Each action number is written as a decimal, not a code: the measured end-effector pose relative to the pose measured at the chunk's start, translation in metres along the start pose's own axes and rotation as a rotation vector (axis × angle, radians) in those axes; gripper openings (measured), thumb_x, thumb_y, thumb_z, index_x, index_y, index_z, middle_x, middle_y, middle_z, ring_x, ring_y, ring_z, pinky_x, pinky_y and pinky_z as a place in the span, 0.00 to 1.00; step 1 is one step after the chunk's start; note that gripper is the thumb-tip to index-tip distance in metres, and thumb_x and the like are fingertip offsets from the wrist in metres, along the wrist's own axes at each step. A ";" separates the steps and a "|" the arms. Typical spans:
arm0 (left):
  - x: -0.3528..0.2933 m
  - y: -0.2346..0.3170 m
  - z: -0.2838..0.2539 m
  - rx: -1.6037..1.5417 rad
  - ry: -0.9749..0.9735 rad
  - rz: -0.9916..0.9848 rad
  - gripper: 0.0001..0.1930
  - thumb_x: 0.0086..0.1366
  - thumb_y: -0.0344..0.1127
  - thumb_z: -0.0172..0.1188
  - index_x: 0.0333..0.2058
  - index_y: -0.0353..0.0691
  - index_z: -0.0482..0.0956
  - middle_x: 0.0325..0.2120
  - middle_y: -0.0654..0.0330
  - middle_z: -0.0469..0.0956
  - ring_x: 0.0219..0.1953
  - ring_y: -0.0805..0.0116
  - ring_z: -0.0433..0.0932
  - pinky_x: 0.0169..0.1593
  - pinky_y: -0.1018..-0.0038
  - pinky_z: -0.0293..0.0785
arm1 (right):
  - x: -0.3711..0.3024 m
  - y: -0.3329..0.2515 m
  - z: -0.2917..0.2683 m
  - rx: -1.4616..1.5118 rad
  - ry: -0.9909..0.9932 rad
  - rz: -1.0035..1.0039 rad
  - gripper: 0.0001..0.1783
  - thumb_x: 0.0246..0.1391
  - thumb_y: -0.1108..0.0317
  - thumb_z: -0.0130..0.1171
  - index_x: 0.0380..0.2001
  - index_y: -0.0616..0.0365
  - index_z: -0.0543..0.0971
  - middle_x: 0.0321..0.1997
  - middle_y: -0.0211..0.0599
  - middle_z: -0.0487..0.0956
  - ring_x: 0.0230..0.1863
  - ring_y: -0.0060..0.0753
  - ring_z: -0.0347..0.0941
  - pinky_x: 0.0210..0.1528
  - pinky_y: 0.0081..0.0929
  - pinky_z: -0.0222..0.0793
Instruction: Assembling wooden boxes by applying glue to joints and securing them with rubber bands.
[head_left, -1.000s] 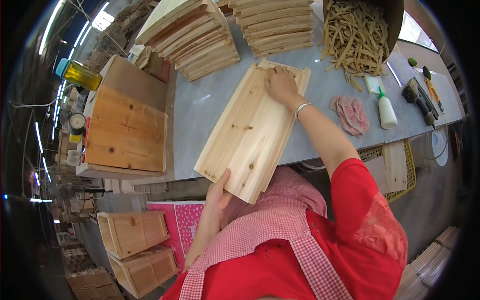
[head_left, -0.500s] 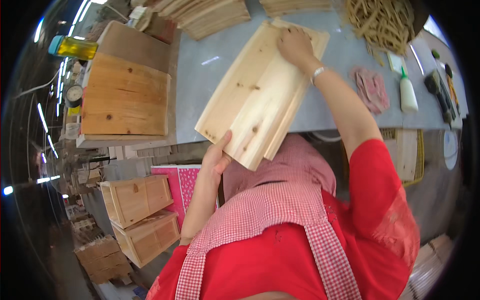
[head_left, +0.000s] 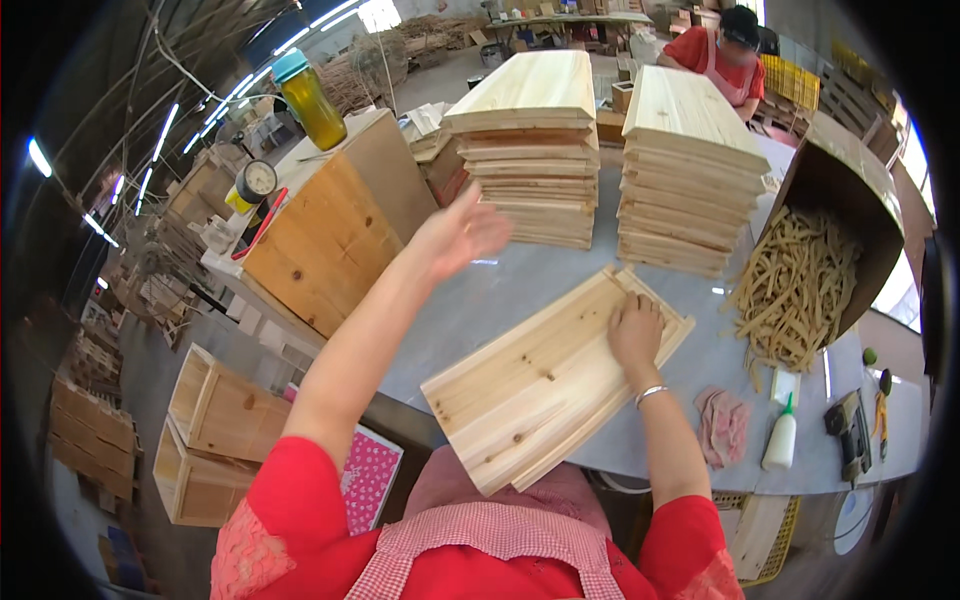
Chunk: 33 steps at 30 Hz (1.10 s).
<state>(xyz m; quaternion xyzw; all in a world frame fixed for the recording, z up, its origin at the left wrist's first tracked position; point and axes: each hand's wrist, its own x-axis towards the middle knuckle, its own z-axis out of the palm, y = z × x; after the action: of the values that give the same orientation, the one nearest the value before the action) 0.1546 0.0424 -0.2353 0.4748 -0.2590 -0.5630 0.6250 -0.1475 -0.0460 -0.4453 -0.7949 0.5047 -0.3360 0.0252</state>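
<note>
A pale, knotty wooden panel (head_left: 530,385) lies diagonally on the grey table, its near end jutting past the front edge toward my apron. A second board shows beneath its right side. At its far right end, my right hand (head_left: 637,335) grips it from above with bent fingers; the fingertips' far side is partly hidden. Nothing is in my left hand (head_left: 460,237), which is raised over the table with its fingers stretched out and slightly blurred. It is nearest the left stack of wooden panels (head_left: 528,165). Beside that rises another stack of panels (head_left: 690,175).
Right of the stacks, a cardboard box (head_left: 850,180) spills tan strips (head_left: 800,290). A pink cloth (head_left: 722,427), a white glue bottle (head_left: 781,438) and a black tool (head_left: 849,435) lie at the right. A jar of yellow liquid (head_left: 312,105) stands left. Another person (head_left: 715,60) is across the table.
My left hand has let go of the panel's near end and moved up toward the left stack. My right hand stays on the panel. The view has tilted up, bringing the stacks into sight.
</note>
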 end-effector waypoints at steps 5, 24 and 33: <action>0.121 0.054 0.102 -0.344 0.259 0.056 0.43 0.63 0.54 0.71 0.65 0.31 0.60 0.63 0.39 0.64 0.65 0.42 0.67 0.68 0.49 0.69 | 0.000 -0.001 -0.003 -0.013 0.025 -0.014 0.22 0.57 0.62 0.58 0.52 0.64 0.78 0.49 0.50 0.79 0.54 0.53 0.73 0.61 0.50 0.63; -0.236 -0.091 -0.036 -0.386 0.088 0.285 0.34 0.66 0.38 0.61 0.67 0.31 0.61 0.63 0.49 0.72 0.65 0.54 0.70 0.72 0.58 0.61 | 0.008 0.028 0.013 0.312 -0.030 0.040 0.21 0.64 0.62 0.54 0.52 0.67 0.80 0.52 0.59 0.80 0.55 0.60 0.75 0.61 0.48 0.68; -0.312 -0.212 -0.099 -0.374 0.156 -0.011 0.37 0.63 0.37 0.63 0.68 0.29 0.62 0.65 0.48 0.70 0.66 0.54 0.70 0.72 0.56 0.61 | 0.031 0.074 -0.038 0.868 -0.077 0.378 0.28 0.72 0.57 0.47 0.59 0.74 0.75 0.63 0.56 0.77 0.66 0.48 0.72 0.68 0.40 0.64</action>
<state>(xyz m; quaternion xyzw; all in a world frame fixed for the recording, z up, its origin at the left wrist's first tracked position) 0.0704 0.3871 -0.3985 0.3942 -0.0981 -0.5661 0.7173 -0.2188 -0.0966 -0.4282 -0.6168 0.4521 -0.4757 0.4345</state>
